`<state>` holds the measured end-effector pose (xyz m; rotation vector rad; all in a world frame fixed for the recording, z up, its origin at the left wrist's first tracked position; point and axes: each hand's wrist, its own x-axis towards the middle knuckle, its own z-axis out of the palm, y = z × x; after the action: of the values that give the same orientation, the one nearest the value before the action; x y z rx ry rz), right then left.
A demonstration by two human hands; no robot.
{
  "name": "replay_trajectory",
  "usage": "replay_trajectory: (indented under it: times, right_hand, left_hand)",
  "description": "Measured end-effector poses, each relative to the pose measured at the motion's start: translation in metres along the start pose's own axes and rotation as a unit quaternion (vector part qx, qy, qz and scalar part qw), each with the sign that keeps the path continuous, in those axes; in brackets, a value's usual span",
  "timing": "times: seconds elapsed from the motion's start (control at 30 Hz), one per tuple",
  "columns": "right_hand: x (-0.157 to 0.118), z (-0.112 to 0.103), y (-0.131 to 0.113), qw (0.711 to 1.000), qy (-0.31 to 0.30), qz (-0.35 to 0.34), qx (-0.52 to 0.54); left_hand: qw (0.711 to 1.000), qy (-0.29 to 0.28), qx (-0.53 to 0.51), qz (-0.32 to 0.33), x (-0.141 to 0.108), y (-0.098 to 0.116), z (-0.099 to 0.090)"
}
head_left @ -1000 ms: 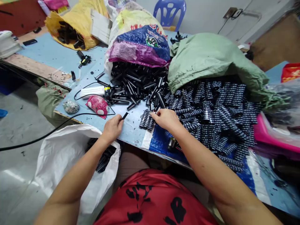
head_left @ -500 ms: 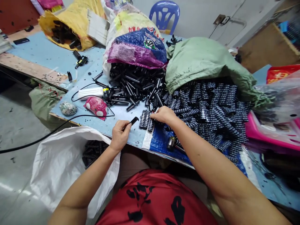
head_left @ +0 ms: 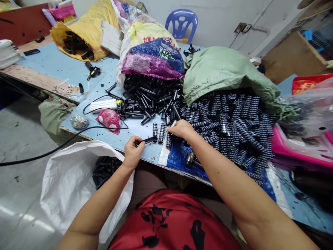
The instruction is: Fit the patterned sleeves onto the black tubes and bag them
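While the left hand (head_left: 134,151) pinches a black strip (head_left: 148,140), its tip by the leftmost patterned roller (head_left: 155,128) on the table (head_left: 138,130) | right hand (head_left: 182,130) at that row's right end, its grasp I can't tell | I'd hold the strip level, lightly, lest rollers roll | beyond: roller heap (head_left: 241,130), green sack (head_left: 227,69)

The black tubes (head_left: 144,101) look plastic and glossy, the green sack (head_left: 229,71) rough.

A workshop, shown by sacks (head_left: 226,71) spilling black parts (head_left: 144,100) across a blue-topped worktable (head_left: 135,131).
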<state>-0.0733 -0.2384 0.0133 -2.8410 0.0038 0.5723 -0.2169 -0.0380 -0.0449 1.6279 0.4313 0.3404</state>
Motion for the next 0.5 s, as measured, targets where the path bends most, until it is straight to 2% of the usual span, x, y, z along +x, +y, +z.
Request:
replay_trajectory:
  times: [0.1, 0.23, 0.4, 0.47, 0.5]
  right_hand:
    - [-0.002, 0.000, 0.000, 1.000, 0.006, 0.001, -0.001]
    - [-0.004, -0.001, -0.004, 1.000, 0.009, -0.003, 0.003]
    - [-0.018, -0.004, 0.008, 0.999, 0.029, -0.031, 0.010]
    - [-0.028, -0.003, 0.021, 0.993, 0.071, -0.093, 0.014]
    - [-0.032, -0.001, 0.027, 0.984, 0.095, -0.149, 0.012]
  left_hand:
    - [0.993, 0.021, -0.097, -0.059, 0.001, 0.005, 0.003]
    - [0.965, 0.044, -0.228, -0.120, 0.002, 0.018, 0.004]
    - [0.921, -0.068, -0.346, -0.165, -0.009, 0.035, -0.003]
    - [0.917, -0.089, -0.347, -0.177, -0.015, 0.038, -0.007]
    - [0.919, -0.089, -0.339, -0.184, -0.018, 0.039, -0.008]
